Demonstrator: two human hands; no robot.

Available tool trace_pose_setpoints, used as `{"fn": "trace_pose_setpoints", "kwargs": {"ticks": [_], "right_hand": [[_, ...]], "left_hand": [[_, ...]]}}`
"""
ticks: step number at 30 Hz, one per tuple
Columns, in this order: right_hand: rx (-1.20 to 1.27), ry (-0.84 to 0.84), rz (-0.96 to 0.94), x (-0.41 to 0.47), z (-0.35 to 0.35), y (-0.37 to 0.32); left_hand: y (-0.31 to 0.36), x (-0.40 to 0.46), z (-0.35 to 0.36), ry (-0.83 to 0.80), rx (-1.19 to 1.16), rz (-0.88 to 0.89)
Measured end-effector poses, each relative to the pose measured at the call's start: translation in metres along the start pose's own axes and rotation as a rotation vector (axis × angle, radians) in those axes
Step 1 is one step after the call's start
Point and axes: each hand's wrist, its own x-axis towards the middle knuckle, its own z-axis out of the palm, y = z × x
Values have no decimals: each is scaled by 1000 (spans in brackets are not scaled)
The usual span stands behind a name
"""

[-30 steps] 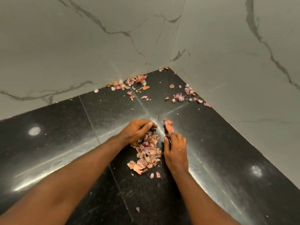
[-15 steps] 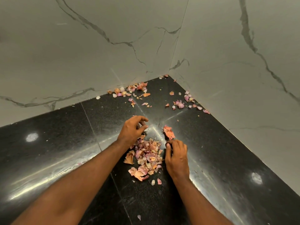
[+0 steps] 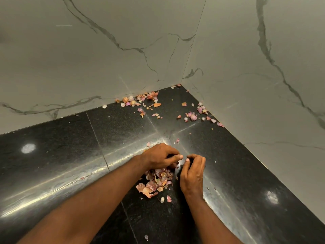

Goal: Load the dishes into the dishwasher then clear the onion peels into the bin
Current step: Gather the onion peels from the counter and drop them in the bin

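The left hand (image 3: 159, 156) reaches in from the lower left, forearm stretched diagonally across the black tabletop (image 3: 70, 155), fingers curled down over the far edge of a pile of onion peels (image 3: 156, 180), thumb tip pointing right; whether it grips any peels cannot be told. The pile lies on the tabletop between both wrists. The right hand (image 3: 192, 173) comes up from below, fingers curled inward toward the left thumb, cupped against the pile's right side. More scattered peels (image 3: 140, 101) lie well beyond, along the marble wall (image 3: 105, 59) near the corner.
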Motion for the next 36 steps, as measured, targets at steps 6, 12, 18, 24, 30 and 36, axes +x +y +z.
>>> {"fn": "trace_pose_setpoints", "kwargs": {"ticks": [6,12,18,24,30,36], "right_hand": [[-17,-60,2,0,-1,3],[-330,-334,-44,-2,3,5],[-272,-642,-102,-23,-2,-20],[297,-440,61,-24,1,-44],[-55,-491,54,58,12,-31],[-408,-777,-150,59,24,-15]], "left_hand": [[9,-33,-24,149,-219,-59],[-26,-82,-26,494,-376,-278],[-41,-107,-11,738,-713,-304],[-42,-107,-16,865,-904,-345],[-41,-108,-16,843,-878,-358],[-43,-107,-17,823,-885,-361]]}}
